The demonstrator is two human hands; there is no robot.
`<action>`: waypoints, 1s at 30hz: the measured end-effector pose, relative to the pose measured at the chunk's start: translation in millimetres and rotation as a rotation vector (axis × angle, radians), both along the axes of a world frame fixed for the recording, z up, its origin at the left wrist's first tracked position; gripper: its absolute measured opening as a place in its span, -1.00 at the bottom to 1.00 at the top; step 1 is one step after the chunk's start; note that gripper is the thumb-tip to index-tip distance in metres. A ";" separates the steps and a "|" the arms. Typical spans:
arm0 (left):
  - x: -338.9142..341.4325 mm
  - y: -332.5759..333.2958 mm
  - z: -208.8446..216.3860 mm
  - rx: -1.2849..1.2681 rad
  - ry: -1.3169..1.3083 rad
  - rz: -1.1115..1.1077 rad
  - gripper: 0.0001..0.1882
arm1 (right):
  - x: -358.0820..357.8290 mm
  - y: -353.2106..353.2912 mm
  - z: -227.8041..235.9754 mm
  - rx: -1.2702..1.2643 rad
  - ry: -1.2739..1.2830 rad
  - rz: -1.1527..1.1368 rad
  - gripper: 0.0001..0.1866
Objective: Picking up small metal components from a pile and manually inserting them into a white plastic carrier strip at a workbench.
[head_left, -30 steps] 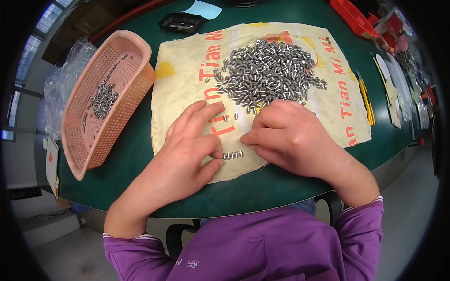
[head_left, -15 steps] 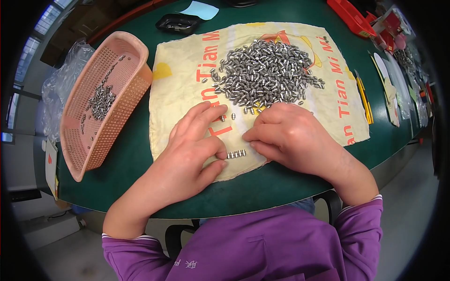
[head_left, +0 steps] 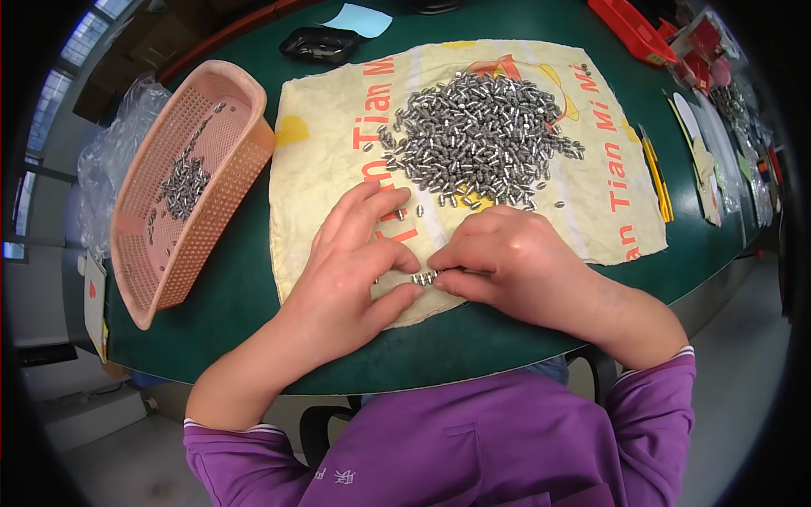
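Small barrel-shaped silver metal parts lie in a large pile [head_left: 477, 131] on a pale yellow printed cloth [head_left: 329, 110]. Near the cloth's front edge, several of these parts stand side by side in a short row [head_left: 423, 278]. My left hand [head_left: 351, 262] is at the left end of the row, its thumb and forefinger curved and apart around that end. Thumb and forefinger of my right hand [head_left: 511, 258] pinch at the row's right end, covering the part there. A few loose metal parts [head_left: 420, 210] lie between the pile and my hands.
At the left, a pink perforated plastic basket [head_left: 253, 139] holds more metal parts, beside a clear plastic bag [head_left: 106, 173]. A black tray [head_left: 319, 44] and a light blue sheet [head_left: 359, 19] are at the back. A yellow utility knife [head_left: 657, 182] and a red bin [head_left: 634, 34] are right.
My right hand has come down and toward me, from just above the row onto its right end. My left hand has shifted slightly right, its thumb and forefinger nearer the row.
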State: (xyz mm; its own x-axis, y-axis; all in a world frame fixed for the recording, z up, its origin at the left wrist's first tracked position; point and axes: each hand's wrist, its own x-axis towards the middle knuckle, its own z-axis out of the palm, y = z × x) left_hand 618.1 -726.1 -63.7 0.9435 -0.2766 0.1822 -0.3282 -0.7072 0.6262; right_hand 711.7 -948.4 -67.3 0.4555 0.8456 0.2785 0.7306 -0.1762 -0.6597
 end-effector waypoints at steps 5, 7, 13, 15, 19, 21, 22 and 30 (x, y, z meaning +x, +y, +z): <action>0.9 -1.4 -6.6 -0.031 -0.006 0.010 -0.77 | -3.9 3.1 -6.3 0.009 0.003 0.008 -0.86; 1.2 -2.2 -6.7 -0.061 0.013 0.007 -0.77 | -5.3 3.6 -7.5 0.016 -0.005 0.012 -0.84; 1.6 -2.9 -5.1 -0.090 0.028 -0.027 -0.77 | -6.7 3.3 -6.5 -0.005 0.016 0.022 -0.83; 1.6 -2.7 -5.5 -0.102 0.027 -0.030 -0.77 | -6.4 3.4 -5.3 -0.011 0.023 0.032 -0.83; 1.2 -2.3 -5.5 -0.103 0.028 -0.044 -0.76 | -4.4 2.4 -3.3 -0.029 0.045 0.062 -0.81; 1.9 -1.7 -5.6 -0.102 0.027 -0.057 -0.75 | -4.8 1.0 -2.1 -0.030 0.044 0.064 -0.80; 1.9 -1.4 -5.5 -0.100 0.027 -0.068 -0.74 | -5.1 0.4 -1.5 -0.030 0.045 0.067 -0.79; 2.2 0.5 -6.1 -0.080 0.058 -0.088 -0.68 | -3.2 -2.6 -0.3 -0.045 0.059 0.074 -0.78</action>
